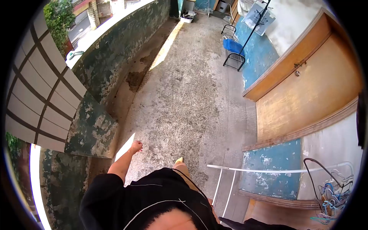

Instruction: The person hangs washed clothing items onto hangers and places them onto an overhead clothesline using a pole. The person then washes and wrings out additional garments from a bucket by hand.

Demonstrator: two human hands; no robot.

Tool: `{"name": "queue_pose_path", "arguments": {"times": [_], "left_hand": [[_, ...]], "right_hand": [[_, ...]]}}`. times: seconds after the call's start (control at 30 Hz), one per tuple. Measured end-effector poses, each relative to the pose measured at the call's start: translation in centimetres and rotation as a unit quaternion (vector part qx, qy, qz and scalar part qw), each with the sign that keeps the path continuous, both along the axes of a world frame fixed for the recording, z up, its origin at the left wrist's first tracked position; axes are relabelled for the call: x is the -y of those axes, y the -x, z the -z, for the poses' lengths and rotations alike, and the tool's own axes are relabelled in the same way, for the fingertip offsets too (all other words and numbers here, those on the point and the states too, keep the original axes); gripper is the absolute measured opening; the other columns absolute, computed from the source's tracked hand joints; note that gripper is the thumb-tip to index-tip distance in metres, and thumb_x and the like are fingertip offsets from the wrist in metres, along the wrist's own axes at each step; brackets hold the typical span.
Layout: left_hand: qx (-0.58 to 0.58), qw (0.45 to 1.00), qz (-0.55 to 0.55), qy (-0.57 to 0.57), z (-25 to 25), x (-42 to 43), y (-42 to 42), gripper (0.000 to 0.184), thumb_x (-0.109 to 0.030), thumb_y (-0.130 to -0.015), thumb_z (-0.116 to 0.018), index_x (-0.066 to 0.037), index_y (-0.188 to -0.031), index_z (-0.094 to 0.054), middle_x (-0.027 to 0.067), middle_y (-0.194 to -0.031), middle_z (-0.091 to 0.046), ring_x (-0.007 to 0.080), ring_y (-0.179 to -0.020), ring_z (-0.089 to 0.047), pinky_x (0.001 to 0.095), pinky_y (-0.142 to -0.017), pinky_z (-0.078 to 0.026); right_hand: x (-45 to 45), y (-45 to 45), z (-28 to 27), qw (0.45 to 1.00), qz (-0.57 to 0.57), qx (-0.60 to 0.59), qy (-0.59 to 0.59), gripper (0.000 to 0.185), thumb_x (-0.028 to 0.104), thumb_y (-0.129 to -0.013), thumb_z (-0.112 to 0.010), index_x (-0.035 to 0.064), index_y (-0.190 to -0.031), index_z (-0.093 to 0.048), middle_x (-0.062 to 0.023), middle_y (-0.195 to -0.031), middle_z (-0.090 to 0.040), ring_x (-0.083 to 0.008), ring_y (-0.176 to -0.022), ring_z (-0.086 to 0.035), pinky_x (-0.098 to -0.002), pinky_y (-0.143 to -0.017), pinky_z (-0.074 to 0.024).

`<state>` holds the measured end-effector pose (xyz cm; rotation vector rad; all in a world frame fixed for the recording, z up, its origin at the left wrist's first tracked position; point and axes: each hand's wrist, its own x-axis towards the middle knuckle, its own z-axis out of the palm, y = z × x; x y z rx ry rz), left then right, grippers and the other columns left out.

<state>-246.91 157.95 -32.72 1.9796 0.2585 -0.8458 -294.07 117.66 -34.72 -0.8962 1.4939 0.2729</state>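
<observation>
My left hand (137,146) hangs in front of my body over the concrete floor (188,88), its fingers loosely curled with nothing showing in them. It touches nothing, and the low wall with peeling green paint (94,124) is the nearest thing on that side. My right hand is out of sight. Beyond my black shirt (153,195), one foot in a yellow shoe (179,160) shows on the floor. Close on my right stands a white metal rack (264,168).
Wire hangers (330,197) hang at the lower right. A wooden door (306,88) is shut on the right. Farther along stands a black-framed chair with a blue seat (233,46). A white basin (187,17) sits at the far end, and a parapet (126,28) runs along the left.
</observation>
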Motion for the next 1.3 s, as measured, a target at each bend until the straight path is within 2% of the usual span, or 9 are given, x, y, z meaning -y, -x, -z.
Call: {"name": "queue_pose_path", "arguments": {"times": [0.23,0.57,0.67,0.77,0.87,1.03,1.1,1.2,1.3], "left_hand": [[0.180,0.975,0.119,0.060,-2.0,17.8,-27.0,0.024,-0.016,-0.073,-0.051,0.004,-0.082,-0.060,0.0113,-0.066,-0.060,0.0174,-0.054,-0.060,0.0298,-0.053,-0.048],[-0.162,0.915,-0.359,-0.084,0.9,7.8,-41.1,0.016,-0.008,-0.077,-0.042,0.002,-0.077,-0.055,0.0158,-0.066,-0.058,0.0260,-0.049,-0.055,0.0376,-0.040,-0.043],[-0.371,0.817,-0.415,-0.151,2.9,8.3,-45.9,0.018,-0.013,-0.077,-0.043,-0.002,-0.078,-0.057,0.0160,-0.071,-0.060,0.0271,-0.061,-0.060,0.0376,-0.051,-0.044],[-0.313,0.923,-0.220,-0.043,6.8,11.0,-56.6,0.023,-0.022,-0.079,-0.043,-0.006,-0.079,-0.059,0.0123,-0.073,-0.062,0.0241,-0.064,-0.060,0.0361,-0.052,-0.044],[-0.351,0.858,-0.369,-0.069,7.6,22.4,-74.8,0.040,-0.029,-0.082,-0.034,0.005,-0.074,-0.054,0.0200,-0.067,-0.058,0.0313,-0.050,-0.056,0.0416,-0.045,-0.043],[0.060,0.998,-0.021,-0.027,-3.7,50.0,-109.6,0.017,-0.018,-0.074,-0.053,-0.002,-0.073,-0.061,0.0112,-0.067,-0.062,0.0184,-0.061,-0.061,0.0300,-0.057,-0.047],[0.349,0.926,0.143,-0.003,-11.5,62.3,-119.6,0.025,-0.023,-0.077,-0.052,0.000,-0.085,-0.060,0.0166,-0.075,-0.062,0.0288,-0.072,-0.060,0.0379,-0.067,-0.047],[0.471,0.833,0.280,0.083,-23.6,76.5,-127.8,0.030,-0.017,-0.079,-0.054,0.000,-0.103,-0.053,0.0179,-0.096,-0.056,0.0313,-0.086,-0.057,0.0376,-0.075,-0.046],[0.539,0.752,0.360,0.121,-28.5,85.0,-132.9,0.032,-0.015,-0.077,-0.057,-0.002,-0.106,-0.051,0.0172,-0.107,-0.049,0.0319,-0.097,-0.050,0.0390,-0.081,-0.043]], "right_hand": [[11.5,-21.3,3.0,0.999,-0.026,-0.035,-0.005,0.010,0.008,-0.078,-0.044,0.0018,-0.078,-0.052,-0.0139,-0.065,-0.057,-0.0231,-0.048,-0.053,-0.0344,-0.041,-0.0437],[36.9,-75.5,-1.9,0.980,-0.052,0.120,0.153,0.009,0.008,-0.078,-0.050,0.0003,-0.081,-0.054,-0.0119,-0.062,-0.056,-0.0192,-0.049,-0.054,-0.0291,-0.042,-0.0432],[40.0,-92.3,-5.1,0.970,-0.080,0.148,0.174,0.014,0.006,-0.077,-0.052,-0.0004,-0.088,-0.054,-0.0127,-0.065,-0.058,-0.0193,-0.051,-0.055,-0.0271,-0.044,-0.0443],[42.1,-105.6,-4.6,0.957,-0.098,0.212,0.170,0.016,0.009,-0.079,-0.054,0.0008,-0.093,-0.054,-0.0115,-0.070,-0.061,-0.0174,-0.053,-0.056,-0.0275,-0.046,-0.0454],[43.5,-115.4,-5.3,0.980,-0.050,0.165,0.101,0.016,0.014,-0.081,-0.054,0.0028,-0.093,-0.054,-0.0103,-0.071,-0.061,-0.0163,-0.053,-0.057,-0.0281,-0.047,-0.0461],[48.0,-133.4,-12.8,0.950,-0.157,0.212,0.168,0.038,0.024,-0.079,-0.061,0.0006,-0.108,-0.052,-0.0128,-0.094,-0.061,-0.0186,-0.080,-0.059,-0.0292,-0.066,-0.0478],[50.9,-142.4,-15.8,0.860,-0.240,0.315,0.322,0.050,0.027,-0.079,-0.061,-0.0014,-0.118,-0.046,-0.0158,-0.107,-0.056,-0.0238,-0.101,-0.053,-0.0311,-0.083,-0.0426],[54.4,-154.8,-23.5,0.798,-0.285,0.343,0.405,0.054,0.026,-0.080,-0.060,-0.0035,-0.121,-0.042,-0.0198,-0.116,-0.050,-0.0289,-0.112,-0.045,-0.0344,-0.094,-0.0345],[60.5,-167.4,-28.6,0.596,-0.372,0.426,0.570,0.058,0.024,-0.076,-0.063,-0.0044,-0.121,-0.040,-0.0234,-0.124,-0.041,-0.0331,-0.116,-0.039,-0.0385,-0.096,-0.0333]]}}
